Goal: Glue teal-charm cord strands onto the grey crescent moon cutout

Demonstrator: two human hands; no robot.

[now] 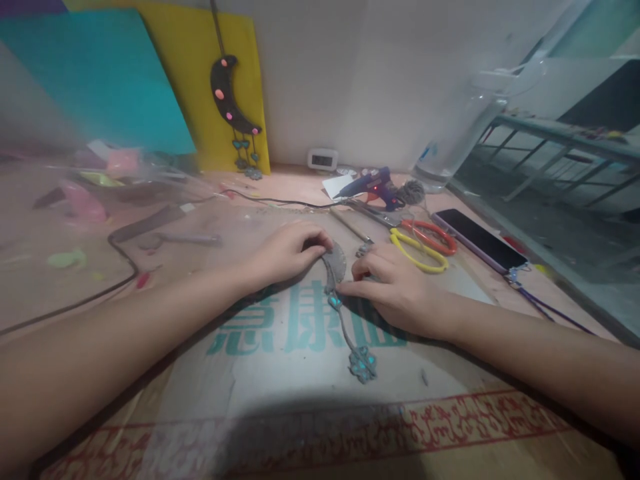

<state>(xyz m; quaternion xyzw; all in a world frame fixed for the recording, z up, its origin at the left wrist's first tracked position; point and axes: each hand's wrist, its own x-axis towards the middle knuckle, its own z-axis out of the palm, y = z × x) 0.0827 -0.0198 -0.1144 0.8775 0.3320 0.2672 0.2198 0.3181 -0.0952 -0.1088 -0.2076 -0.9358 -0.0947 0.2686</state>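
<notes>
A small grey crescent-shaped ornament point(337, 265) lies on the printed cardboard in front of me. My left hand point(295, 250) is closed, thumb and fingers pinching the crescent's upper end. From its lower end a grey cord runs toward me, past a turquoise-dotted bead point(335, 301), to a grey flower point(363, 365) with turquoise spots. My right hand point(395, 283) rests just right of the crescent, one finger stretched to its lower tip. Its other fingers are curled around a bit of grey material that I cannot make out. Another small grey piece point(364, 249) shows at its upper fingertips.
Scissors point(423, 243) with red and yellow handles, a blue glue gun point(367, 187) and a phone point(480, 240) lie beyond my right hand. A dark crescent hanging point(227, 97) is against the yellow board. A black cable point(125, 267) crosses the left side. A clear bottle point(450, 140) stands back right.
</notes>
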